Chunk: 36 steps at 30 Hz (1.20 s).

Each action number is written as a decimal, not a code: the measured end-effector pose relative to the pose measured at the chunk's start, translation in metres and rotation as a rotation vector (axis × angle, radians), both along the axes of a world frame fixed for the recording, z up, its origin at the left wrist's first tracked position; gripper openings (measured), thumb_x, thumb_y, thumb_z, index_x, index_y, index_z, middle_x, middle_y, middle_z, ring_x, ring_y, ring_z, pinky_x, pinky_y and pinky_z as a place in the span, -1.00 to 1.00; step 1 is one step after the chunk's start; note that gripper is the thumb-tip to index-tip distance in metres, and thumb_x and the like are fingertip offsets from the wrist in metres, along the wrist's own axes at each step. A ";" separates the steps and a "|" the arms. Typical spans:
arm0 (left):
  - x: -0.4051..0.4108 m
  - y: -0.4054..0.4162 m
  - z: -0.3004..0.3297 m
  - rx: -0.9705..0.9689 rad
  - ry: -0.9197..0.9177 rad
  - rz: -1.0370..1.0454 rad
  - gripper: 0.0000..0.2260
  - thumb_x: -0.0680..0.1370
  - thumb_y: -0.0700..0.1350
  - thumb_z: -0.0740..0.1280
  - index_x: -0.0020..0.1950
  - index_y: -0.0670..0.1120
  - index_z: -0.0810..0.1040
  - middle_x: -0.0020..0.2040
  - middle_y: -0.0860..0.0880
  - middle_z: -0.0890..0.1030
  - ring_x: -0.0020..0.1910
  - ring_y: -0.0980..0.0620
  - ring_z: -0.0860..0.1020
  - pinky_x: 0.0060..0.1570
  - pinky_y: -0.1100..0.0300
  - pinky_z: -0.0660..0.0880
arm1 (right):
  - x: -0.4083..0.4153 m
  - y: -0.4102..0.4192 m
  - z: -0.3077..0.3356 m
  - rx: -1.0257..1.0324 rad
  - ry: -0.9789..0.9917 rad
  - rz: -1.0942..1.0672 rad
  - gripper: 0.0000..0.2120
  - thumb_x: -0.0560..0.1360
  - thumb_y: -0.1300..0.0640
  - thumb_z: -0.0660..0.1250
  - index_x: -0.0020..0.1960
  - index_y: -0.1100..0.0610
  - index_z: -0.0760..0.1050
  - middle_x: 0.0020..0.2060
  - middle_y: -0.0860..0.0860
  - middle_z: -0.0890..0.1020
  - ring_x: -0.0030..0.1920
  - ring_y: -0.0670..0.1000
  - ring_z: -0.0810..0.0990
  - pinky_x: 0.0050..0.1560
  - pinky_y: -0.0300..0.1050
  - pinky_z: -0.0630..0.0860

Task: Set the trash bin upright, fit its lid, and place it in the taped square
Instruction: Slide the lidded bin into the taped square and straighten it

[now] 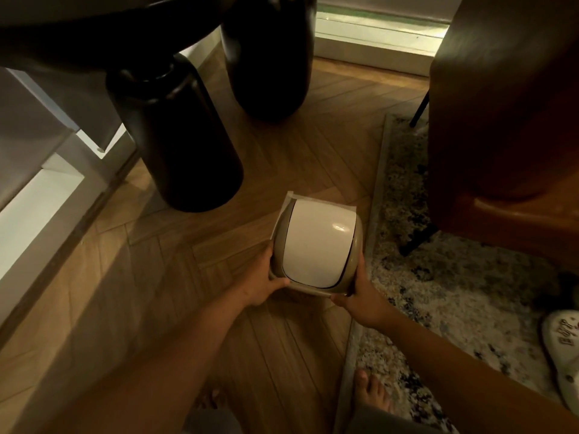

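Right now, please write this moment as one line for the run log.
trash bin: upright, lid on | left hand: grip on bin | right hand: grip on bin | tape: visible behind bin

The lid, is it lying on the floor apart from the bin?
No, the lid sits on top of the bin, held by both hands.
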State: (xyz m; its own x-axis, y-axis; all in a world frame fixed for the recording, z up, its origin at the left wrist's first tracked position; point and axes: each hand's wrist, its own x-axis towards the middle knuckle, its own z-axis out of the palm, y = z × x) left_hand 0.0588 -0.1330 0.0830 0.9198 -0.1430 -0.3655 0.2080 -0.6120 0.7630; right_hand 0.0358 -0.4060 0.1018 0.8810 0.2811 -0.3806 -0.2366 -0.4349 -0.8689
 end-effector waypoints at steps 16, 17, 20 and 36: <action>0.091 -0.024 -0.010 -0.038 -0.121 -0.052 -0.29 0.44 -0.10 0.55 0.52 0.01 0.30 0.34 0.12 0.48 0.36 0.09 0.44 0.27 0.27 0.37 | 0.074 -0.024 -0.014 -0.008 -0.164 -0.051 0.12 0.48 0.30 0.48 0.64 -0.17 -0.28 0.51 -0.18 0.35 0.44 -0.20 0.41 0.38 -0.06 0.49; 0.098 -0.025 -0.011 -0.049 -0.119 -0.052 -0.28 0.43 -0.10 0.55 0.52 0.02 0.30 0.36 0.12 0.48 0.37 0.08 0.45 0.33 0.18 0.38 | 0.082 -0.026 -0.014 -0.004 -0.169 -0.057 0.11 0.48 0.31 0.48 0.64 -0.15 -0.27 0.51 -0.17 0.35 0.46 -0.19 0.40 0.39 -0.06 0.47; 0.120 -0.032 -0.012 -0.070 -0.117 -0.062 -0.25 0.42 -0.08 0.55 0.53 0.08 0.27 0.37 0.12 0.49 0.36 0.13 0.45 0.37 0.04 0.41 | 0.103 -0.033 -0.015 0.022 -0.177 -0.058 0.09 0.48 0.30 0.49 0.65 -0.08 -0.24 0.54 -0.09 0.33 0.48 -0.15 0.38 0.42 -0.04 0.44; 0.224 -0.074 0.003 -0.050 -0.155 -0.007 -0.17 0.46 -0.14 0.53 0.61 -0.08 0.13 0.52 -0.10 0.34 0.48 -0.08 0.32 0.31 0.18 0.27 | 0.194 -0.061 -0.013 0.045 -0.240 -0.101 0.02 0.51 0.10 0.47 0.66 -0.02 -0.20 0.49 -0.18 0.32 0.48 -0.14 0.33 0.48 -0.04 0.35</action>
State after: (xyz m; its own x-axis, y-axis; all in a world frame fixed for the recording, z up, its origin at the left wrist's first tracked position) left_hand 0.2830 -0.2073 0.0857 0.9634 -0.1642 -0.2119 0.0814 -0.5738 0.8149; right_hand 0.2293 -0.4670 0.0893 0.9689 0.1992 -0.1466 -0.0617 -0.3792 -0.9232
